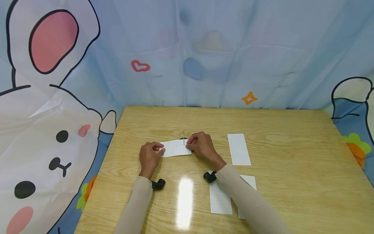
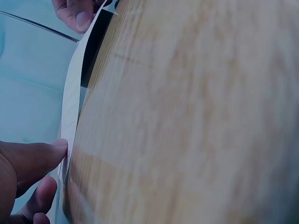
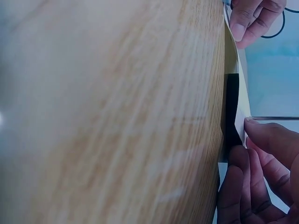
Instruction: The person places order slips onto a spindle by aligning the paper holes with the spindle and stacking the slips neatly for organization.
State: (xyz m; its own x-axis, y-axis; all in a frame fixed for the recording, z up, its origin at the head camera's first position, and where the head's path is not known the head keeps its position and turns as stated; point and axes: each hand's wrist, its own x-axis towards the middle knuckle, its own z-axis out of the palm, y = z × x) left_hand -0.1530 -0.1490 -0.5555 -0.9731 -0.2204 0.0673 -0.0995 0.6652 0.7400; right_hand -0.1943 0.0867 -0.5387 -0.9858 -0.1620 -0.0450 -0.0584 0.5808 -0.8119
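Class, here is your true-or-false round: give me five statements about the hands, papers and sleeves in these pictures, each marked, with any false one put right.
1. The left hand and right hand hold the same sheet. True.
2. The thin spike rises nearer the left hand. False: it is nearer the right hand.
3. Three other papers lie on the table. True.
4. Both sleeves are black. False: they are beige.
5. The held sheet is lined. True.
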